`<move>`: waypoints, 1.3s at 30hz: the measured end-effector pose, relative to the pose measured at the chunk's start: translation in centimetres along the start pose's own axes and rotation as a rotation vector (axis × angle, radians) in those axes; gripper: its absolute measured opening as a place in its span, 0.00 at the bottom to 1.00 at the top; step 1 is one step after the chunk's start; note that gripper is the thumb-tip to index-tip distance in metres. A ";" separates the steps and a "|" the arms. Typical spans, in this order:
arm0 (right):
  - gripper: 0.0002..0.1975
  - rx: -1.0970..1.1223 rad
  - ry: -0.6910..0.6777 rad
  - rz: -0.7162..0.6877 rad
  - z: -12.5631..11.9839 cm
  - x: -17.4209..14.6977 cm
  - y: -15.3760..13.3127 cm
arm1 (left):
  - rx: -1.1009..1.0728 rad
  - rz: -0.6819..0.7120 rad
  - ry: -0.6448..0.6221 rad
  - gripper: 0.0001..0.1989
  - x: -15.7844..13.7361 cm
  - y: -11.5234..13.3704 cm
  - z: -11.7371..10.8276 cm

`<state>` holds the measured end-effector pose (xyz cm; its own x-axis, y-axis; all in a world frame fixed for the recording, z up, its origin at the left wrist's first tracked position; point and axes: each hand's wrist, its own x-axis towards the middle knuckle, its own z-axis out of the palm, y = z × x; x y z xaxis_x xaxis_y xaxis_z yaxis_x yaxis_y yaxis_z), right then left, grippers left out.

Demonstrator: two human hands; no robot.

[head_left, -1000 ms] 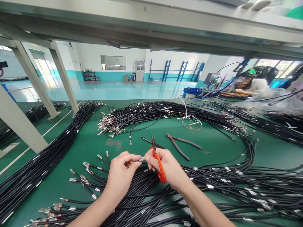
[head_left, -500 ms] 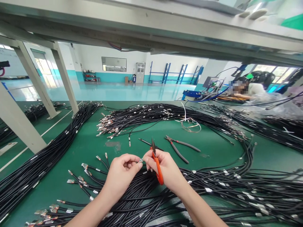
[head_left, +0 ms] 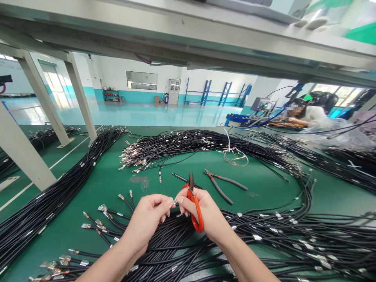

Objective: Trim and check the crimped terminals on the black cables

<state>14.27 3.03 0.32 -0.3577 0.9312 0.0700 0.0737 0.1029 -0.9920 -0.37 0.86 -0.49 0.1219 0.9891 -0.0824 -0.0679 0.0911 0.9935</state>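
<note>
- Plug (head_left: 174, 201) btwn fingertips, mostly hidden
- L hand (head_left: 151, 213): pinching plug
- R hand (head_left: 205, 209): same, w/ scissors (head_left: 198, 207) held too, handles part covered
- Pen (head_left: 178, 177), R hand's 11 o'clock: one end hidden

Bright, even indoor daylight, with a wide-angle stretch toward the edges.
Strong light enters by the windows (head_left: 348, 95) at right and the doorway (head_left: 53, 80) at left, both washed nearly white; the glossy floor (head_left: 141, 113) mirrors the glow. Pale sheen hazes the right of the green surface (head_left: 335, 192), and shadows there are faint. The overhead beam (head_left: 164, 25) is dark along its underside, and the posts (head_left: 80, 96) at left lean outward. The top right corner looks smeared, and pixelation covers a background person's face (head_left: 293, 111). The orange-handled scissors (head_left: 197, 215) read crisply; the tiny metal terminal (head_left: 174, 201) between the fingers (head_left: 165, 206) lacks fine detail.
</note>
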 end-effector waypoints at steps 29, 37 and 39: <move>0.04 -0.882 -0.074 -0.156 -0.3 0.4 2.7 | 1.677 0.639 0.444 0.21 2.3 -0.5 -5.9; 0.05 -0.897 -0.035 -0.062 -0.7 0.5 3.0 | 1.902 0.573 0.010 0.17 1.2 -2.5 -4.1; 0.04 -0.904 -0.010 -0.046 -0.5 0.4 2.9 | 1.803 0.392 -0.074 0.18 1.0 -2.6 -3.9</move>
<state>14.83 3.93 -2.46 -0.3859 0.9168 0.1023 0.7610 0.3791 -0.5265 -3.95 2.09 -3.43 0.4032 0.9097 0.0995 0.9071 -0.3830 -0.1745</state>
